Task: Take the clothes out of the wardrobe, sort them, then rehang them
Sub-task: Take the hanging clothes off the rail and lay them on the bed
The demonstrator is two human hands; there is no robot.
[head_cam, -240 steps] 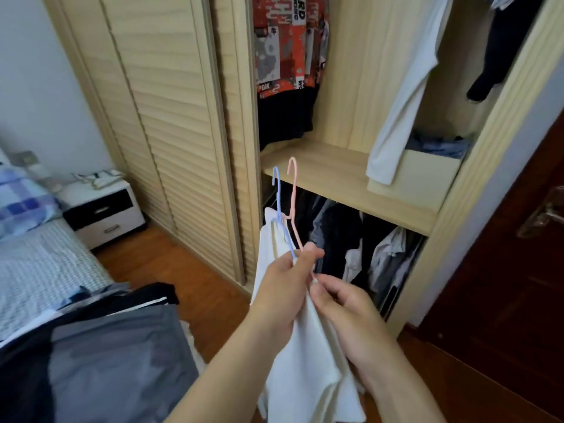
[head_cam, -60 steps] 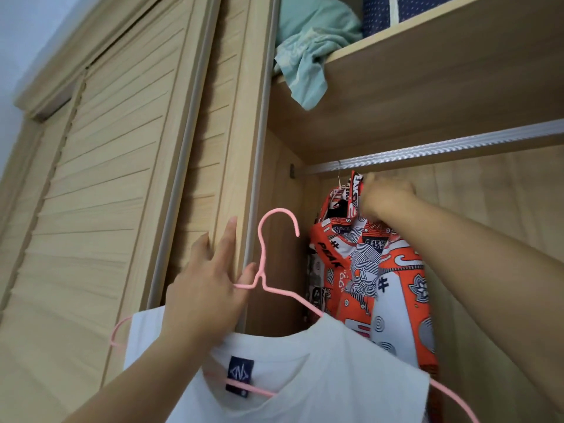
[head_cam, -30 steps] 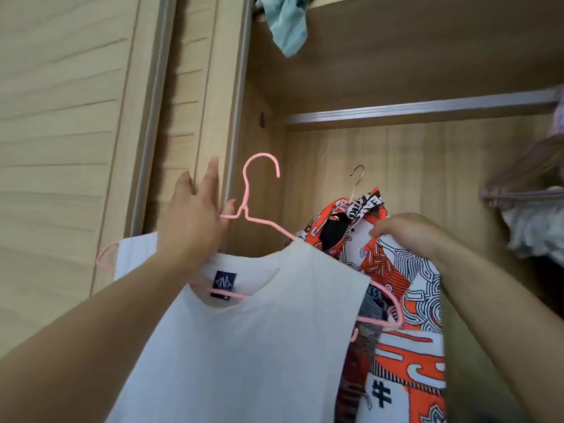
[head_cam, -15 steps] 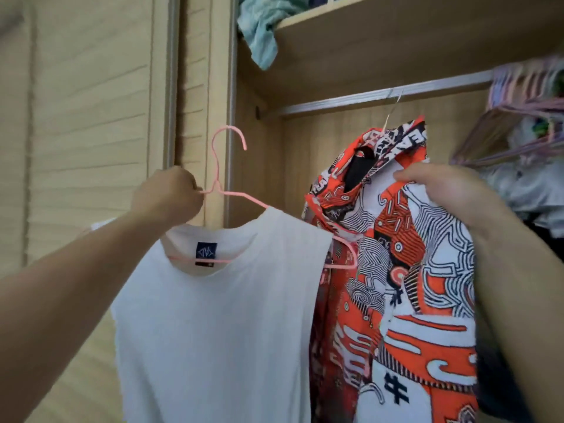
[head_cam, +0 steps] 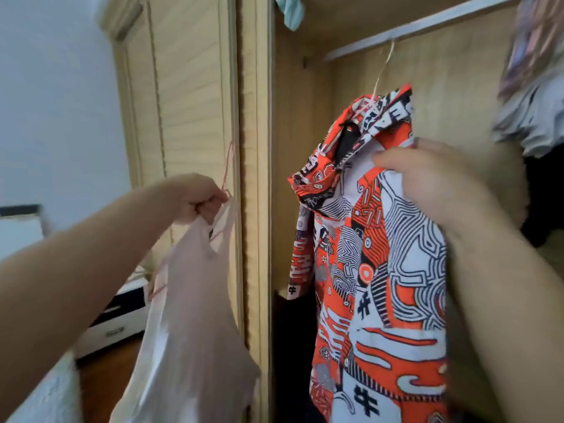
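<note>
My left hand [head_cam: 195,195] grips the pink hanger [head_cam: 227,166] at its neck, and the white sleeveless top [head_cam: 195,315] hangs from it in front of the louvred wardrobe door [head_cam: 186,87]. My right hand [head_cam: 427,181] grips the shoulder of the red, white and black patterned shirt [head_cam: 381,270]. That shirt hangs on a thin hanger [head_cam: 383,68] hooked on the metal rail [head_cam: 412,29] inside the open wardrobe.
A teal cloth [head_cam: 290,10] droops from the shelf above the rail. More hangers and pale clothes [head_cam: 531,96] crowd the rail at the right. A white bedside cabinet [head_cam: 119,315] stands at lower left beside the bed's edge [head_cam: 48,395].
My left hand has swung the white top on its pink hanger leftward and lower, away from the wardrobe opening. My right hand keeps its hold on the patterned shirt, now hanging from the rail.
</note>
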